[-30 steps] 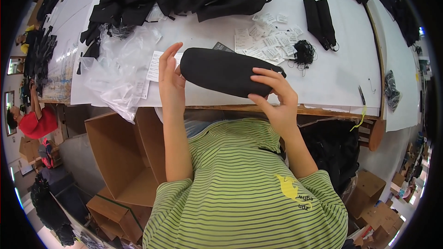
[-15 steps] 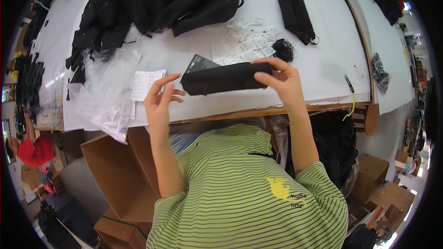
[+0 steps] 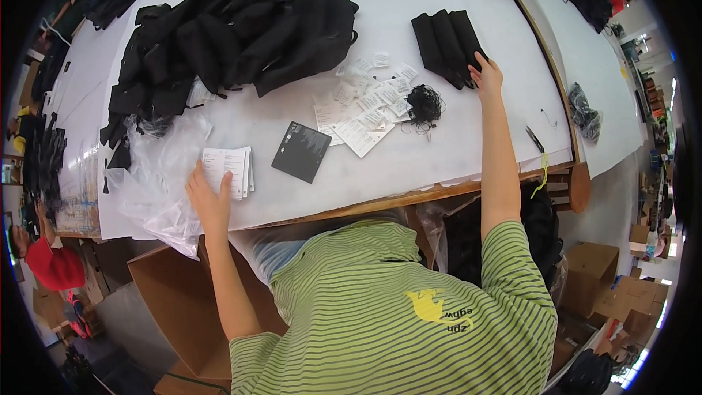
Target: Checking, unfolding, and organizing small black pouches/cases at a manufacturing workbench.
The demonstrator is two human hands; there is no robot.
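Observation:
My right hand [image 3: 487,74] reaches to the far right, its fingers apart at the near right edge of a black fabric pouch [image 3: 468,35]. That pouch lies beside similar long black pouches [image 3: 433,45], side by side on the white table. At the left, my left hand [image 3: 210,197] is over a small stack of white printed cards [image 3: 238,164], with its thumb and fingers spread at the near left edge. A dark grey card [image 3: 301,151] lies on the table between my hands. Whether my left fingertips press on the cards is hard to make out.
A large heap of black fabric items [image 3: 234,36] fills the back left. Clear plastic bags [image 3: 161,183] lie left of the cards. White labels [image 3: 369,113] and tangled black cords [image 3: 424,104] lie mid-table. Small snips [image 3: 535,139] rest near the right edge; a cardboard box [image 3: 175,307] stands below.
The black pouch, earlier held before me, now lies beside the others at the far right. My right hand moved there with it; my left hand moved down and left to the white cards.

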